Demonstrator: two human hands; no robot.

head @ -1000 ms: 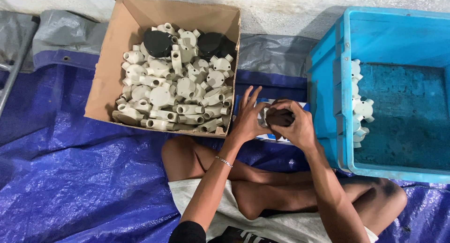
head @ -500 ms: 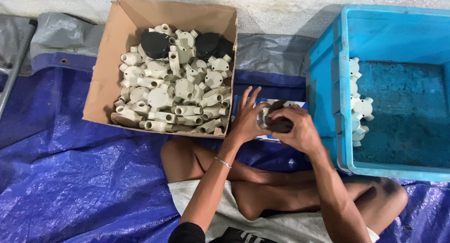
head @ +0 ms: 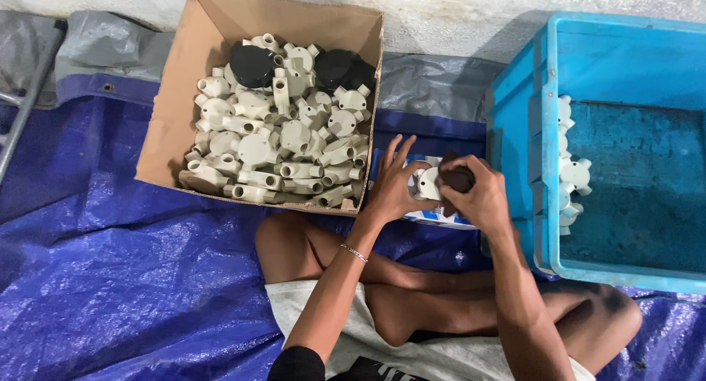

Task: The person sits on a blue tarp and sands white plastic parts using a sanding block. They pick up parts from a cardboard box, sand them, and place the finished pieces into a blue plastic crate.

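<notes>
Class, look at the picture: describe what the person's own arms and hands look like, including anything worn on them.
Both forearms are bare, with no gloves on either hand. The left hand has a thin beaded bracelet at the wrist, and a dark sleeve shows at the upper arm. The right hand and its arm show no jewellery or sleeve in view.
</notes>
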